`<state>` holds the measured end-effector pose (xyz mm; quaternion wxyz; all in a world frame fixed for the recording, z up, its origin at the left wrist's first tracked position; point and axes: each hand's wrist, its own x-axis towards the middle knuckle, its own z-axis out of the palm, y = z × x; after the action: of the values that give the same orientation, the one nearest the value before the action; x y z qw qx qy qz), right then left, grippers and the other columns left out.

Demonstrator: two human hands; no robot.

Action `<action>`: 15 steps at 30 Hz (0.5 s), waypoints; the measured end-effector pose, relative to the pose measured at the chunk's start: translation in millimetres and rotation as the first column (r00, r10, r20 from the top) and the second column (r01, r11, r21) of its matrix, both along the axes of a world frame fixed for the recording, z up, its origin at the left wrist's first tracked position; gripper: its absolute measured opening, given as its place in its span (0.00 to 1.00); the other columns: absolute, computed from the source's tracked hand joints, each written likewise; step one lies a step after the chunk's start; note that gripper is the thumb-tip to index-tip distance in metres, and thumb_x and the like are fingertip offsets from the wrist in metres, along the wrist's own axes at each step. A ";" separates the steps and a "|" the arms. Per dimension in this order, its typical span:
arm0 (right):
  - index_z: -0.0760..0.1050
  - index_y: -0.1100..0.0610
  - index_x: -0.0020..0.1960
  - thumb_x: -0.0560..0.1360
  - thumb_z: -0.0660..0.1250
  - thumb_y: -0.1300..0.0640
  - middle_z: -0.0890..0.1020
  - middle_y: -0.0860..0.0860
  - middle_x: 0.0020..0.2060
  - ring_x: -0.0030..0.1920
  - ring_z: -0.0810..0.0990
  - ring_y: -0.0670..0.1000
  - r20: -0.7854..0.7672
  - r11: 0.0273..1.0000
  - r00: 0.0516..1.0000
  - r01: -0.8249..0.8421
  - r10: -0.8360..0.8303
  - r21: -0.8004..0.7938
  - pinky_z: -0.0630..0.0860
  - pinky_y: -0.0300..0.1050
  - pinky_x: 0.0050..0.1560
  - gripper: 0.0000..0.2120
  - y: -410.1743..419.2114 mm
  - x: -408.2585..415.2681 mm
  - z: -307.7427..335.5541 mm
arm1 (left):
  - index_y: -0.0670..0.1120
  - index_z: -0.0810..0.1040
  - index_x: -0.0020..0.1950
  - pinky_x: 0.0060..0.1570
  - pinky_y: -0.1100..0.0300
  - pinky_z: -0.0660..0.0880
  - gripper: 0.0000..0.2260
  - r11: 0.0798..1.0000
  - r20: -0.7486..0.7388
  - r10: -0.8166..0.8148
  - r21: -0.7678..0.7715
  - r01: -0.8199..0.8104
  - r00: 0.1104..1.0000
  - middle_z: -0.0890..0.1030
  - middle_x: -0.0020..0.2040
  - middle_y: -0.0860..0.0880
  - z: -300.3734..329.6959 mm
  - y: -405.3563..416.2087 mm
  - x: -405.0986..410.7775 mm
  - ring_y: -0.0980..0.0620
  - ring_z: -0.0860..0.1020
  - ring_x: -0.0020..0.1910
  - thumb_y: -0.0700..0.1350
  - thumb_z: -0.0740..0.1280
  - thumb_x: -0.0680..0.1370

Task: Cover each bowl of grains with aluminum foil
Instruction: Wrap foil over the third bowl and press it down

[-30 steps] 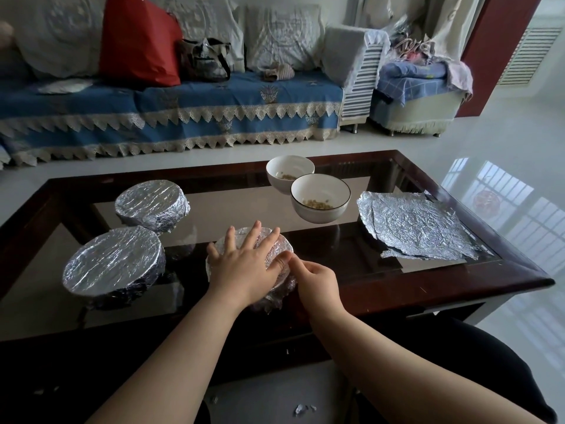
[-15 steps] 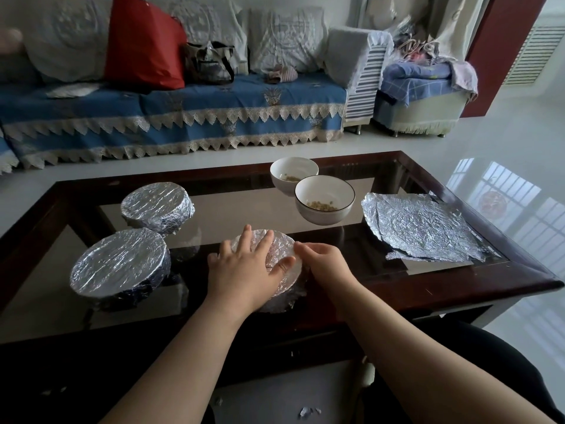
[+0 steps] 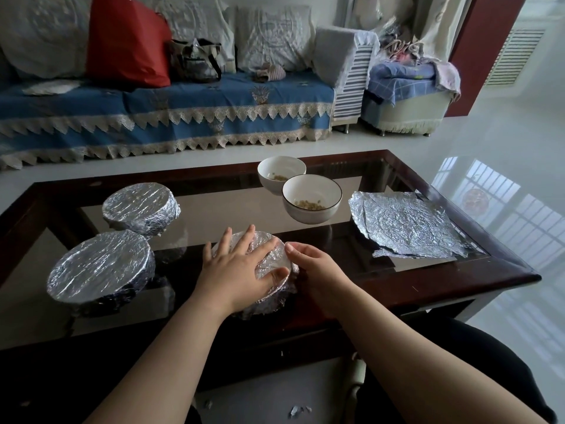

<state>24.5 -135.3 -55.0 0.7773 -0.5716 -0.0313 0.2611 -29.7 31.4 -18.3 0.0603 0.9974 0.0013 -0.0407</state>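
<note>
Fingers (image 3: 244, 246) of the left hand (image 3: 237, 270) are lying spread and flat on the foil-topped bowl (image 3: 272, 261) at the near edge of the counter (image 3: 458, 289), while the right hand (image 3: 312, 264) is pinching the foil at the bowl's right rim.

Foil this thin is likely crumpling easily and tearing if pulled, so the rim edge looks like the place to be taking hold, with the ceramic bowl beneath being steadied rather than lifted. Both forearms are reaching forward from below, the left palm facing down, the right wrist turned inward. Left of them two wrapped bowls (image 3: 101, 264) (image 3: 140, 206) are sitting finished; farther back two open bowls (image 3: 312, 200) (image 3: 281, 172) of grains are waiting, beside a loose crinkled foil sheet (image 3: 406, 228).
</note>
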 end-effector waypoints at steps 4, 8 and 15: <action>0.78 0.65 0.55 0.72 0.70 0.54 0.81 0.56 0.37 0.32 0.78 0.51 -0.076 0.997 0.997 -0.003 0.008 0.074 0.73 0.45 0.35 0.17 -1.1 -2.6 0.2 | 0.71 0.44 0.75 0.73 0.36 0.43 0.36 1.000 0.009 0.008 0.003 -0.008 1.000 0.41 0.80 0.56 -0.7 -0.7 -0.4 0.43 0.40 0.78 0.78 0.40 0.68; 0.78 0.68 0.55 0.75 0.68 0.56 0.80 0.57 0.36 0.33 0.77 0.52 -0.133 0.993 0.990 0.060 -0.047 0.097 0.73 0.45 0.36 0.16 2.7 -7.3 0.5 | 0.70 0.44 0.76 0.73 0.36 0.44 0.37 1.000 0.017 0.008 0.014 -0.008 1.000 0.42 0.80 0.56 -0.2 -1.2 -1.2 0.43 0.40 0.79 0.78 0.38 0.67; 0.76 0.68 0.54 0.78 0.66 0.56 0.81 0.59 0.39 0.34 0.82 0.53 -0.162 0.982 0.976 0.161 -0.144 0.100 0.79 0.44 0.35 0.14 5.9 -12.2 -3.7 | 0.70 0.46 0.75 0.73 0.36 0.47 0.36 1.000 0.034 0.011 0.002 -0.011 0.999 0.43 0.80 0.56 -1.1 -1.0 -0.8 0.43 0.42 0.79 0.77 0.39 0.68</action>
<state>12.3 -129.5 -58.8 0.8261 -0.5057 0.0581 0.2418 -30.6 30.4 -19.4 0.0594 0.9979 0.0059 -0.0235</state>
